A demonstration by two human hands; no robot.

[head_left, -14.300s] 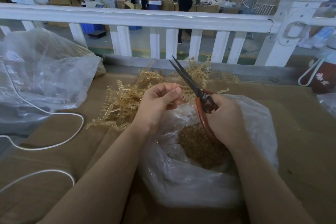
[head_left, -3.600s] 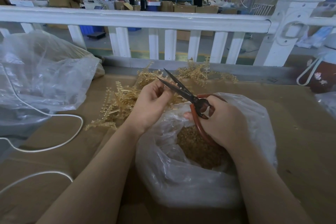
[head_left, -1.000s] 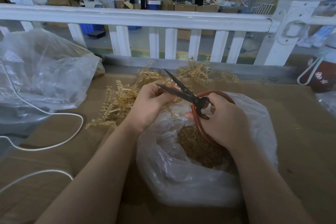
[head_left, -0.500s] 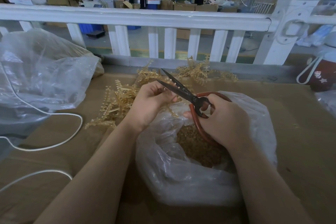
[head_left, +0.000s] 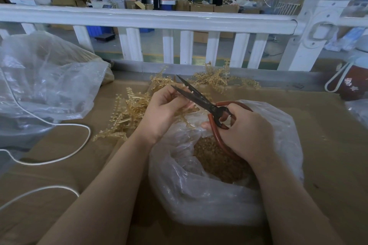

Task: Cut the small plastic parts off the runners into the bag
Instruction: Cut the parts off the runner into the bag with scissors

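My left hand [head_left: 163,112] pinches a tan plastic runner [head_left: 190,106] just above the mouth of a clear plastic bag [head_left: 199,191]. My right hand [head_left: 246,132] grips the red handles of black-bladed scissors [head_left: 194,95]. The blades stand slightly apart, with the runner's small pegs between them. The bag holds a heap of cut tan parts [head_left: 215,160]. A pile of uncut runners [head_left: 131,112] lies on the cardboard left of my left hand.
A second runner pile [head_left: 217,79] lies by the white railing [head_left: 149,19]. A large clear bag [head_left: 45,79] fills the left side, and a white cord [head_left: 59,158] loops over the cardboard table [head_left: 328,145]. A dark red container [head_left: 353,83] stands far right.
The scissor blades have closed a little around the runner. My left hand has shifted the runner slightly. The bag and the piles have stayed put.
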